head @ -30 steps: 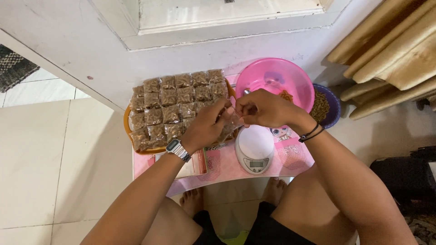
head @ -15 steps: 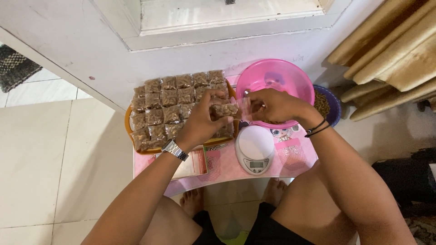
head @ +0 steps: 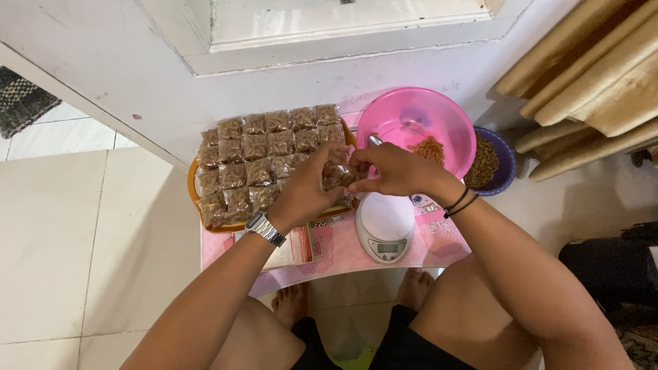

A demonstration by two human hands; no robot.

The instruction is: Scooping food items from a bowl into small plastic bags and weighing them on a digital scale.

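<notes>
head view: both hands (head: 356, 179) pinch a snack packet (head: 338, 178) at the tray's (head: 194, 199) right edge.

**Soft, even light over a sharp overhead view**

Bright, diffuse light fills the scene, with no hard-edged shadows. The white wall (head: 103, 62) and pale floor tiles (head: 82, 240) read clean and evenly lit, without blown highlights. A faint sheen sits on the pink bowl (head: 404, 116), and small glints show on the clear packets (head: 260, 161) and the watch (head: 264, 228). Shadow gathers under the table (head: 329, 257), around the feet, and in the dark lower right corner. Focus holds across the frame; the hands show little motion blur. Straight lines bow slightly toward the edges, a wide-lens effect.
</notes>
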